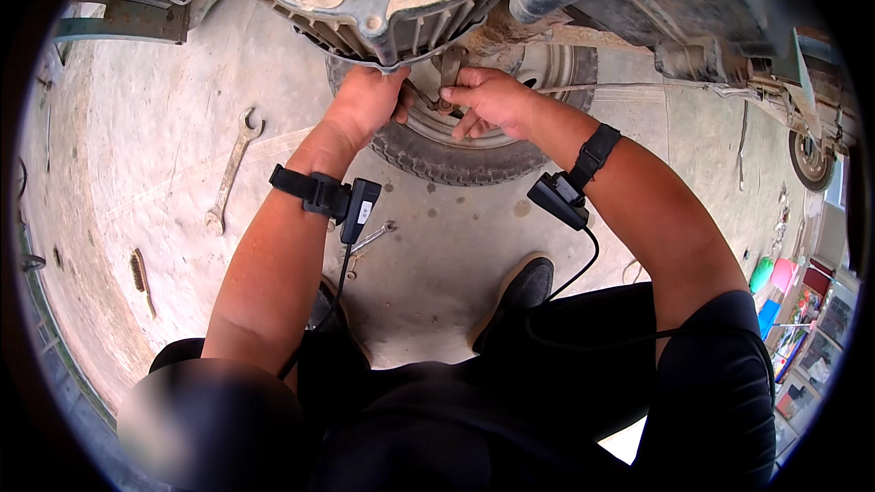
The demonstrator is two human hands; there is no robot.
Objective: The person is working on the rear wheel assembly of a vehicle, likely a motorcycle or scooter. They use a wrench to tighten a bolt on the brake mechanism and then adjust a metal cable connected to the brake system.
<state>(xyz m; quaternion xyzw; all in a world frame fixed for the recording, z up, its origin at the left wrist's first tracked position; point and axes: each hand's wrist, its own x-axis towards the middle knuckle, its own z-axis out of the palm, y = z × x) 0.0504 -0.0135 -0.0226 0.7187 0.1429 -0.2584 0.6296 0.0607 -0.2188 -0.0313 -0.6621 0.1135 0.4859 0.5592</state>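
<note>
Both my hands work beneath a large grey, dirt-caked metal casing (374, 23), beside a tyred wheel (456, 164). My left hand (366, 100) is closed, its fingers curled under the casing's lower edge and partly hidden. A thin dark rod (421, 97) runs from beside those fingers toward a small rusty metal fitting (445, 107). My right hand (492, 100) pinches at this fitting with the thumb and fingers. Just above the thumb, a flat brownish metal lever (452, 64) reaches up behind the casing.
On the concrete floor at left lie a large open-ended wrench (235, 169) and a brush (141, 282). A smaller wrench (372, 237) lies near my shoes (524, 292). Overhead, the vehicle's underside (656, 9) spans the top. Another wheel (809, 159) stands far right.
</note>
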